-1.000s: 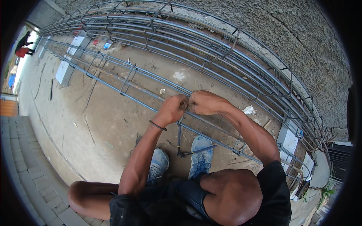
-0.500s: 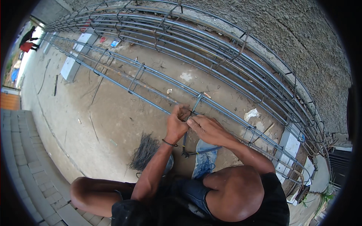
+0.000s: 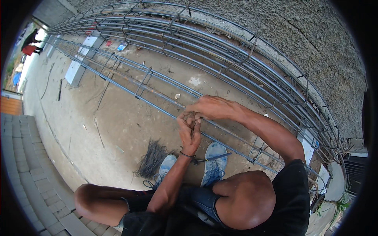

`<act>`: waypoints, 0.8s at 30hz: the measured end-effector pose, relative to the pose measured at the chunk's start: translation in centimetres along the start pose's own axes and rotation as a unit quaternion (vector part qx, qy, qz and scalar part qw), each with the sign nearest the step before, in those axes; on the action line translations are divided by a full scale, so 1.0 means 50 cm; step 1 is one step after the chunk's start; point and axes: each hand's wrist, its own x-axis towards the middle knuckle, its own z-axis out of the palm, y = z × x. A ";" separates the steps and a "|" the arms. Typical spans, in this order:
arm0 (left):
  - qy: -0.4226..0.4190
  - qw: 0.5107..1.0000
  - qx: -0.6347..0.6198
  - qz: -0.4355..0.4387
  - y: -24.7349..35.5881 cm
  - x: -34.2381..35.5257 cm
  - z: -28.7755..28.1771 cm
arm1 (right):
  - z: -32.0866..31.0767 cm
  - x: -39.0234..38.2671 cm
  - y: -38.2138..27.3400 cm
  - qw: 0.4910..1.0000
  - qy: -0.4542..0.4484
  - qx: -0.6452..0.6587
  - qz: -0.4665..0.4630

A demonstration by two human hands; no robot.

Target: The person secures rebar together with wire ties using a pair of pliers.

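Note:
My left hand is at the near bars of a narrow rebar cage, fingers curled up and palm partly showing. My right hand reaches over the cage from the right, its fingertips bent down and meeting those of my left hand. Both look closed in a pinch, but what they hold is hidden or too small to name. My hands cover the cage's bars and crosswise tie there. Below my left wrist, a dark long-handled tool, partly hidden by that wrist, lies beside my shoe. A bundle of thin wire is to its left.
Behind the narrow cage, more long rebar cages run along a rough wall. Pale blocks support the bars at the left. My shoes stand close to the near bars. Another person is far left.
My right hand has risen and swung over the cage, with its elbow lifting outward. My left hand has turned, showing more palm, and shifted slightly. More of my shoes now shows.

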 end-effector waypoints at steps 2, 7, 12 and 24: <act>-0.023 0.997 0.069 0.030 -0.018 0.001 -0.017 | 0.012 0.000 0.011 1.000 0.006 0.009 0.005; -0.017 0.997 0.077 0.002 0.001 -0.004 -0.029 | 0.023 -0.005 0.010 0.997 0.030 -0.063 -0.018; -0.018 0.958 0.253 0.137 0.015 0.017 -0.036 | 0.024 -0.057 0.068 0.994 0.087 -0.042 0.055; -0.032 0.976 0.208 -0.060 0.001 0.084 -0.041 | 0.070 -0.089 0.014 0.975 0.048 -0.216 0.024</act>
